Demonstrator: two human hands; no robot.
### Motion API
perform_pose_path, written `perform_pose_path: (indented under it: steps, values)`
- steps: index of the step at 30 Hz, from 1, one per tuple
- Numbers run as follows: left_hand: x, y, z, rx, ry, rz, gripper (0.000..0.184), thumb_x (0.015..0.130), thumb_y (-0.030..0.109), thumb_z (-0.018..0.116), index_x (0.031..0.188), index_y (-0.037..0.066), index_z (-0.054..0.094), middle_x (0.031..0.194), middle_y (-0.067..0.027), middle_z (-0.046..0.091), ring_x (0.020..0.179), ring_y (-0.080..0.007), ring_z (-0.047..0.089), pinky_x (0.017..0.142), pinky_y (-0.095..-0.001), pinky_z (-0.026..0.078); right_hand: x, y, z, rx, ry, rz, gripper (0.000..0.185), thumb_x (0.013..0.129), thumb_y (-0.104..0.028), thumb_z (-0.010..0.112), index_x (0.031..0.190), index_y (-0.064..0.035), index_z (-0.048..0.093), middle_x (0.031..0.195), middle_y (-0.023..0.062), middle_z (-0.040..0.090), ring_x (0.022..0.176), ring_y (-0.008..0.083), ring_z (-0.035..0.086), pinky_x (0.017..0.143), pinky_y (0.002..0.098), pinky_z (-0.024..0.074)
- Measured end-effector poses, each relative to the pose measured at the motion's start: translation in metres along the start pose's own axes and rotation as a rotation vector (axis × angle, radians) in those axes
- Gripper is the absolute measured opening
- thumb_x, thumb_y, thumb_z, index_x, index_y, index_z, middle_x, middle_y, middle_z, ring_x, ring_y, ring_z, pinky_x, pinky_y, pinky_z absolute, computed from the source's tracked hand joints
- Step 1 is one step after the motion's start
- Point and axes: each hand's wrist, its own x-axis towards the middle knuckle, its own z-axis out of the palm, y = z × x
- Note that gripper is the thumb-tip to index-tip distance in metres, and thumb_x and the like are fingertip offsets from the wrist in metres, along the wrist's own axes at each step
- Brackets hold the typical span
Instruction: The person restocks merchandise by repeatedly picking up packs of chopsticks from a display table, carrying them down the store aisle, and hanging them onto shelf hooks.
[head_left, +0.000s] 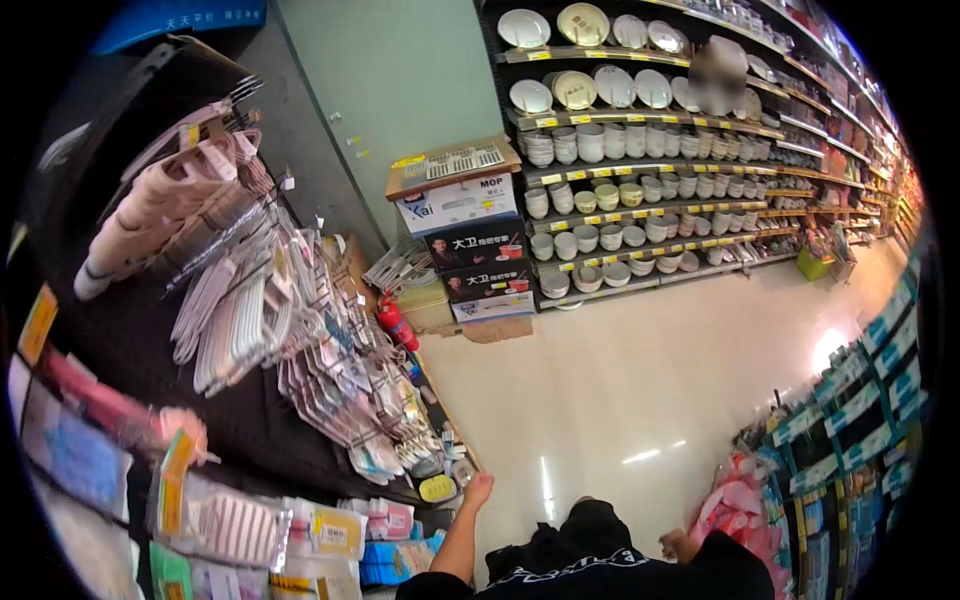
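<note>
One yellow-green item sits at the lower centre, just beside the left hand; whether its grip is open or closed I cannot tell. Lower right, the right hand, grip equally unclear, is near pink packages. Hangers hang at left; bowls stand upper right.

Looks yel. on oval item, blk w/ wht marks on shirt, pinkish & wht stripes on pack.
</note>
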Motion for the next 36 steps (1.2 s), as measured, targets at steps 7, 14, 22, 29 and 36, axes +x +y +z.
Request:
perform_pose_path:
  steps: [7,14,22,29,36]
  values:
    - [0.131,0.062,-0.054,-0.454,0.242,-0.015,0.019,0.085,0.020,0.063,0.093,0.003,0.064,0.081,-0.0071,0.065,0.071,-0.0141,0.060,0.063,-0.0297,0.049,-0.001,-0.211,-0.018,-0.430,-0.050,0.046,0.023,0.084,-0.023,0.060,0.099,-0.0069,0.066,0.073,0.0114,0.060,0.064,0.0264,0.058,0.060,0.0395,0.0452]
    - [0.138,-0.012,-0.049,0.105,-0.353,-0.578,0.019,0.085,0.020,0.060,0.091,0.002,0.063,0.085,-0.0090,0.065,0.075,-0.0193,0.061,0.065,-0.0339,0.049,0.152,-0.604,0.004,-1.175,0.103,-0.572,0.024,0.086,-0.028,0.058,0.098,-0.0080,0.067,0.088,0.0125,0.068,0.083,0.0292,0.065,0.079,0.0413,0.0510]
    - [0.248,0.027,-0.085,-0.169,-0.138,-0.763,0.021,0.086,0.022,0.061,0.094,0.002,0.061,0.087,-0.0117,0.065,0.079,-0.0254,0.062,0.069,-0.0373,0.050,0.065,-1.042,0.058,-0.104,0.065,-1.077,0.023,0.085,-0.022,0.064,0.092,-0.0002,0.061,0.075,0.0061,0.063,0.068,0.0165,0.064,0.059,0.0308,0.0505]
    - [0.464,0.063,-0.133,-0.224,0.066,-0.564,0.024,0.088,0.024,0.062,0.095,0.002,0.059,0.089,-0.0141,0.065,0.083,-0.0307,0.063,0.072,-0.0402,0.050,0.205,-1.054,0.020,-0.537,0.180,-0.950,0.034,0.088,-0.032,0.062,0.076,0.0000,0.062,0.069,0.0161,0.064,0.064,0.0257,0.063,0.063,0.0418,0.0481]
    - [0.765,0.263,-0.324,-0.281,0.663,0.237,0.027,0.091,0.024,0.064,0.101,0.000,0.057,0.091,-0.0138,0.063,0.082,-0.0263,0.063,0.075,-0.0382,0.050,0.231,-0.909,-0.157,-0.746,0.079,-0.076,0.035,0.088,-0.035,0.060,0.071,-0.0044,0.062,0.067,0.0160,0.062,0.063,0.0315,0.060,0.062,0.0433,0.0478]
